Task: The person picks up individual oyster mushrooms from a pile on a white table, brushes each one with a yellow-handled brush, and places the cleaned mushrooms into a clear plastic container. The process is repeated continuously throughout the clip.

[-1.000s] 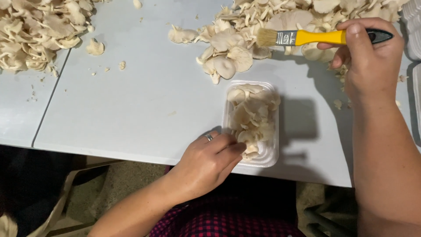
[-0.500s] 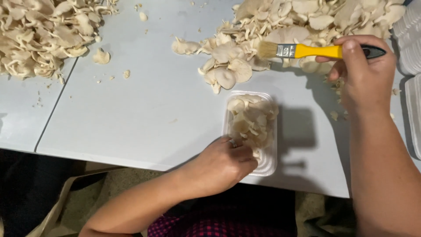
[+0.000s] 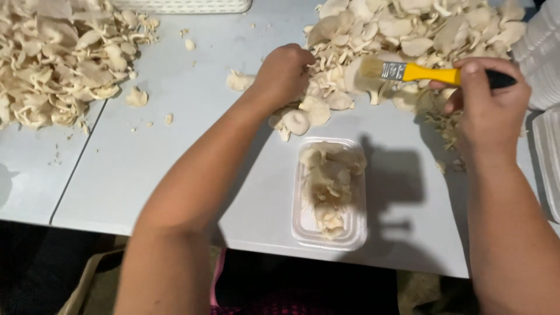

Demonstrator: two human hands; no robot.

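The left hand (image 3: 284, 73) reaches forward across the pale grey surface (image 3: 175, 151) into the near edge of the large heap of cream-coloured oyster mushrooms (image 3: 408, 35). Its grip is curled nearly closed among the caps; from this angle the fingers are hidden under the knuckles, so it seems to have hold of a mushroom, but I cannot tell for sure. Just beside the hand, toward the person, a few loose caps (image 3: 303, 119) lie at the heap's edge.

The right hand (image 3: 487, 105) is closed tightly on the yellow-handled flat paintbrush with a metal ferrule and pale bristles (image 3: 417, 73), thumb over the dark end of the handle. The brush lies level, bristles pointing left and touching the mushrooms at the front of the heap.

Between the two forearms, near the front edge of the surface, sits a clear rectangular plastic tray (image 3: 303, 224), partly filled with mushroom pieces. Neither hand touches it.

At far left lies a second heap of the same pale mushrooms (image 3: 52, 64), well apart from both hands, with crumbs scattered beside it. A white slatted basket (image 3: 186, 6) shows at the top edge, and white foam trays (image 3: 542, 52) are stacked at the right edge.
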